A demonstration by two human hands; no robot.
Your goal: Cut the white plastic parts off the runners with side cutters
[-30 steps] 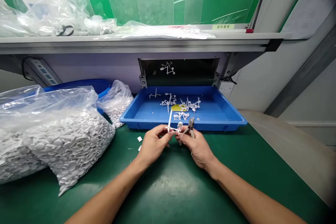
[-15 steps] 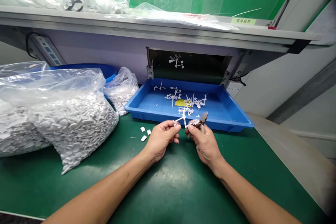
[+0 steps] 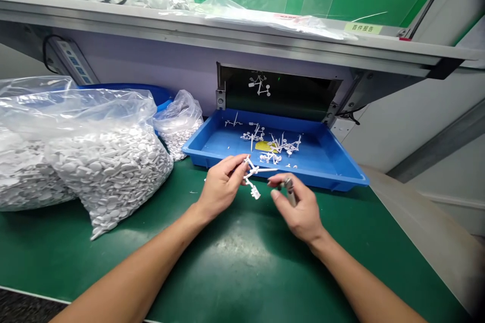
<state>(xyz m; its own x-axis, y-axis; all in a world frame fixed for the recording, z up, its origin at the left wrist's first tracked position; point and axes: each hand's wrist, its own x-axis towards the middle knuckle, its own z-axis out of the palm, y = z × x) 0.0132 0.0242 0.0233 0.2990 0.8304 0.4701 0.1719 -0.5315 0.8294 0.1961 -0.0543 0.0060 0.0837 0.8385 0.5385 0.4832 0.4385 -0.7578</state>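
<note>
My left hand (image 3: pixel 222 184) pinches a branching white plastic sprue (image 3: pixel 250 174) between thumb and fingertips, just in front of the tray. One flat white part hangs at the sprue's lower end, and a thin spike points right. To the right, my right hand (image 3: pixel 301 207) is wrapped round a pair of cutting pliers (image 3: pixel 290 191), whose jaws are partly hidden by the fingers. The pliers are apart from the sprue. Behind both hands stands a blue tray (image 3: pixel 329 177) with several white sprues (image 3: pixel 284 144) and a yellow label in it.
Clear bags of small white parts (image 3: pixel 117 161) stand on the green table (image 3: pixel 235 272) at left, with a smaller bag (image 3: pixel 180 126) behind. A dark opening (image 3: pixel 303 91) with a sprue inside lies beyond the tray. A metal-edged shelf (image 3: pixel 189 30) crosses above.
My right hand has let go of the sprue and drawn away from it with the pliers. My left hand has moved left and turned the sprue, its flat part now hanging low.
</note>
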